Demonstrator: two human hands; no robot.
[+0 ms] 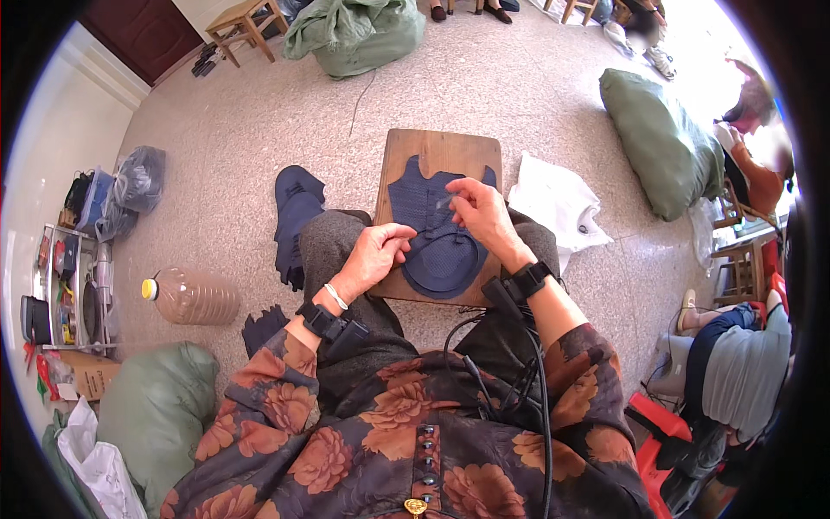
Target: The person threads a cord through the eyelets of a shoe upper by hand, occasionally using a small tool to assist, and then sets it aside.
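Right now your left hand (373, 253) is pinched shut on the near-left edge of the dark blue fabric piece (437, 229), which lies flat on the small wooden board (441, 151) across your lap. Your right hand (480, 212) hovers over the middle of the fabric with thumb and forefinger closed on something thin and pale, probably a needle or thread end; it is too small to tell which. A dark cord or thread (437, 235) curves across the fabric between your two hands. To work this stitch well, keep the left pinch close to where the right fingers meet the fabric, so the edge stays taut and flat against the board. Draw the thread straight, not sideways, or the layers may pucker. Let the board carry the weight rather than lifting the piece. Beside your knee, the white cloth (558, 203) on the floor stays well apart.
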